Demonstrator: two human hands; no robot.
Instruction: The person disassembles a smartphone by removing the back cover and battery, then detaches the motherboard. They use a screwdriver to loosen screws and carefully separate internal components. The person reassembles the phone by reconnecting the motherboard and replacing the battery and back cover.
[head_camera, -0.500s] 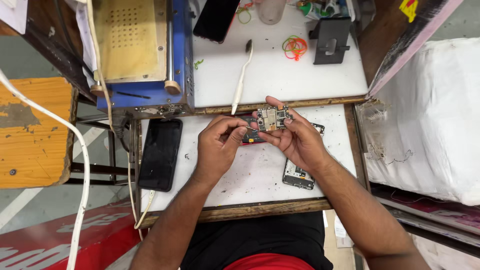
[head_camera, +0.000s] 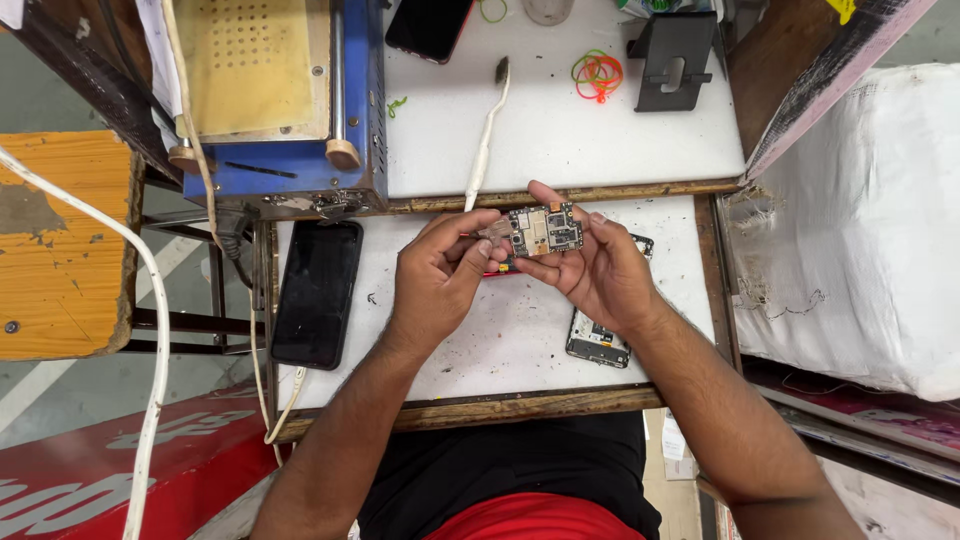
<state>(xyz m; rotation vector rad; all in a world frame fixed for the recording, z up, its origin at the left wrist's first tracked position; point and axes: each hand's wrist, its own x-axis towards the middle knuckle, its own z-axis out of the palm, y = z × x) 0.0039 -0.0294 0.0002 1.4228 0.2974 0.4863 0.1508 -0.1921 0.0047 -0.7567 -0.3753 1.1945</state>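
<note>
A small phone circuit board (head_camera: 540, 230) with metal shields is held above the white work tray (head_camera: 500, 340). My right hand (head_camera: 590, 265) cradles the board from below and the right, fingers curled around its edge. My left hand (head_camera: 440, 270) pinches the board's left end with thumb and fingertips. A red item is partly hidden under my hands. An opened phone body (head_camera: 598, 338) lies on the tray beneath my right wrist.
A black phone (head_camera: 318, 292) lies screen up on the tray's left side. A white brush (head_camera: 486, 130), coloured rubber bands (head_camera: 598, 72), a black stand (head_camera: 672, 60) and another phone (head_camera: 430, 25) sit on the upper table. A blue and yellow machine (head_camera: 270, 100) stands at left.
Both hands have stayed over the tray with the board. The left hand's fingers have shifted slightly on the board's left end.
</note>
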